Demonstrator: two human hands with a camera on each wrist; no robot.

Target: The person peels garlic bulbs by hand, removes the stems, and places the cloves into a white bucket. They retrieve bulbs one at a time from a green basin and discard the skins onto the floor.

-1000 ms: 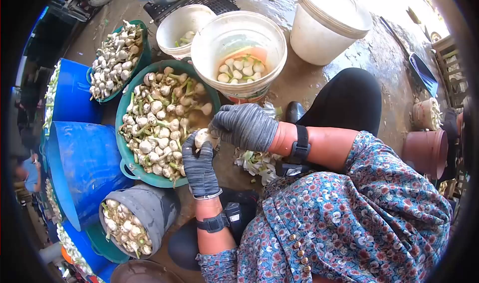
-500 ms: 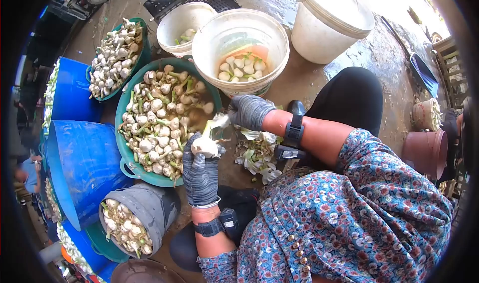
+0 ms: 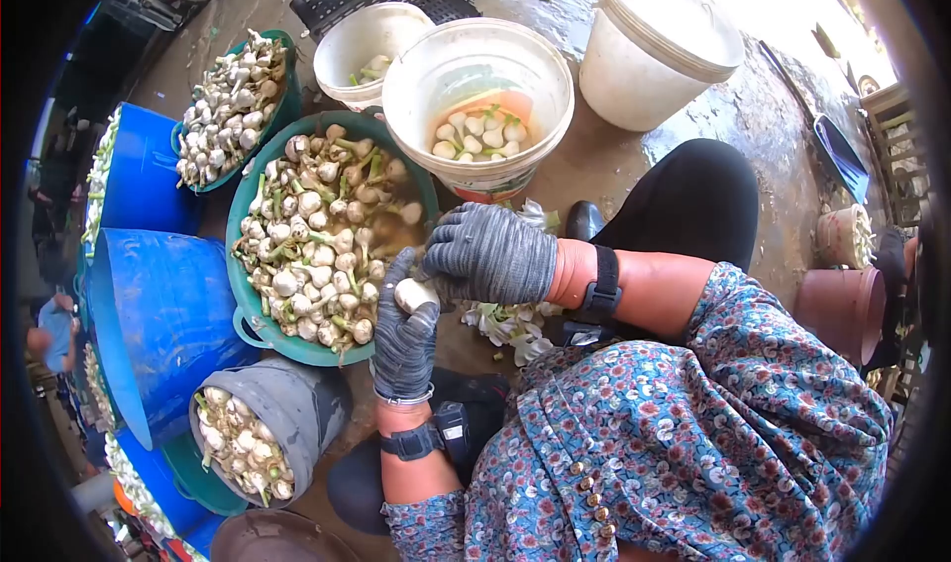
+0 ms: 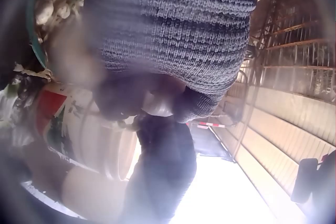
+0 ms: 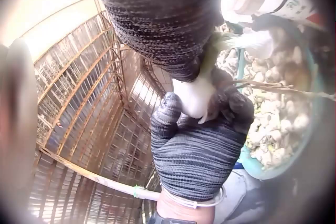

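Observation:
In my gloved left hand [image 3: 404, 336] I hold a white garlic bulb [image 3: 415, 294], near the right rim of a green tub [image 3: 241, 255] heaped with garlic. My gloved right hand [image 3: 498, 253] is right against the bulb, its fingers curled at the stem end. The right wrist view has the bulb [image 5: 193, 98] between both hands, with a pale green stem [image 5: 211, 53] and a loose white piece of skin [image 5: 257, 44] beside the right hand. Thin dry roots stick out sideways there. Stripped skins [image 3: 510, 331] lie on the ground below my right forearm.
A white bucket [image 3: 555, 136] with peeled bulbs in water stands ahead, a smaller white bucket [image 3: 337, 82] behind it. Another white bucket [image 3: 634, 77] is farther right. Blue tubs [image 3: 168, 314] and a grey bucket [image 3: 317, 413] of garlic crowd the left. A dustpan [image 3: 840, 156] lies far right.
The right hand pulled away rightward with a strip of skin, then came back to the bulb. The left hand kept hold of the bulb, which now looks whiter and smoother.

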